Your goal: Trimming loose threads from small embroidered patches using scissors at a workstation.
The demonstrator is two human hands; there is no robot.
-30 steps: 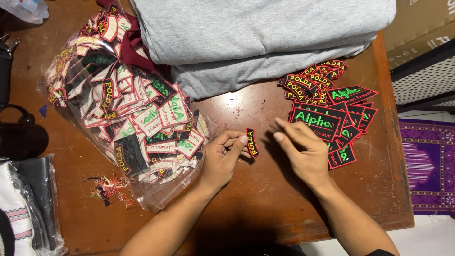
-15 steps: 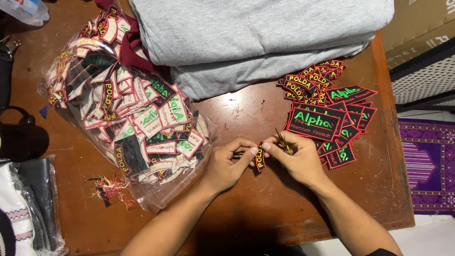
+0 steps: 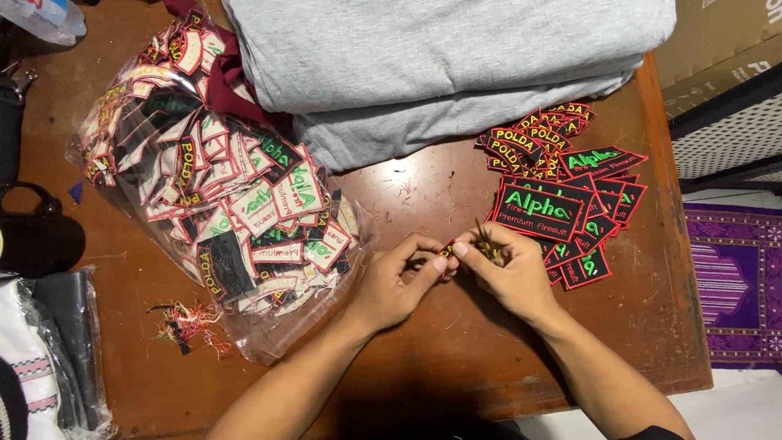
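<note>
Head view: looking straight down on a worn brown wooden table (image 3: 456, 358), scuffed, with loose thread bits on it.
Left hand (image 3: 395, 281): fingers curled in, thumb and forefinger pinched on a small black patch (image 3: 445, 251) with a red edge, held just above the table's middle.
Right hand (image 3: 509, 273): fingers closed too, meeting the left at the same patch; it grips thin yellowish snips (image 3: 486, 244), as far as I can make out.
Right side: a spread pile of finished patches (image 3: 570, 187), black with red borders and green or yellow lettering, just beside the right hand.
Left side: a clear plastic bag (image 3: 220, 195) stuffed with more patches, many turned pale side up.
Back: folded grey cloth (image 3: 440, 65), stacked and touching both piles.
Scraps: a tuft of red thread trimmings (image 3: 187, 326) near the bag's mouth.
Room: a purple patterned mat (image 3: 737, 285) on the floor at the right, cardboard box (image 3: 717, 41) above it.
Hard to see: the patch is mostly covered by fingers; dark bags at the left edge are cut off.
</note>
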